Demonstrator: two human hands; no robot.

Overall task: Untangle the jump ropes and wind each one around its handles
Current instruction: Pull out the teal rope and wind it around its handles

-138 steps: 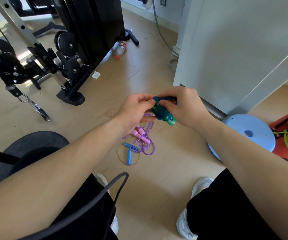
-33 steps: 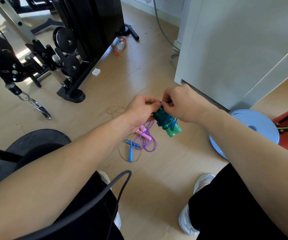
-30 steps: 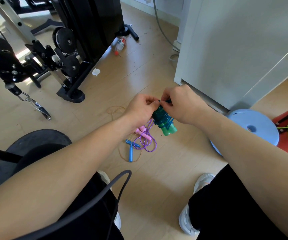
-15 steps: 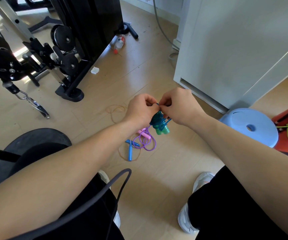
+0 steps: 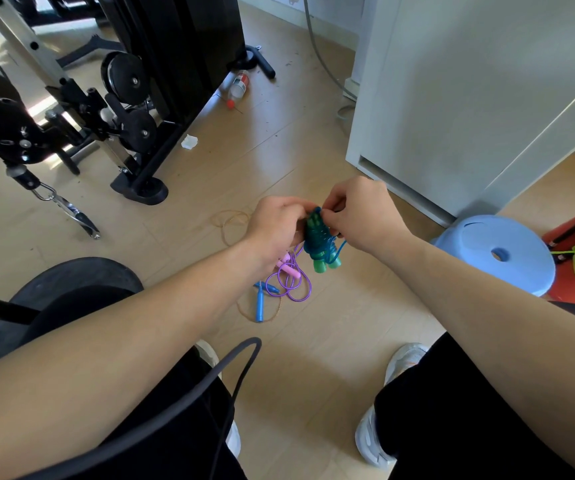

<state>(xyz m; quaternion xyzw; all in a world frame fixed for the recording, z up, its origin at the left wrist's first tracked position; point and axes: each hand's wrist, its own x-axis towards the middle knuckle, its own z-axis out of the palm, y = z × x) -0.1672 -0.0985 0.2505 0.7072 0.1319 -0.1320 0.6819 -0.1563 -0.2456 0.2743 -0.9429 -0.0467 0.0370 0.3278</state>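
I get a bright, daylit picture. The strongest light enters from about 10 o'clock, where a sunlit patch of floor (image 5: 230, 161) nearly washes out behind the gym machine (image 5: 175, 64) and its steel upright (image 5: 33, 46) shines. Soft shadows lie on the boards at 6 o'clock. The left hand (image 5: 275, 230), right hand (image 5: 362, 216) and green jump rope (image 5: 319, 237) at centre read sharp. Toward the edges the wide lens bows straight lines, and the forearms swell at 7 and 5 o'clock.
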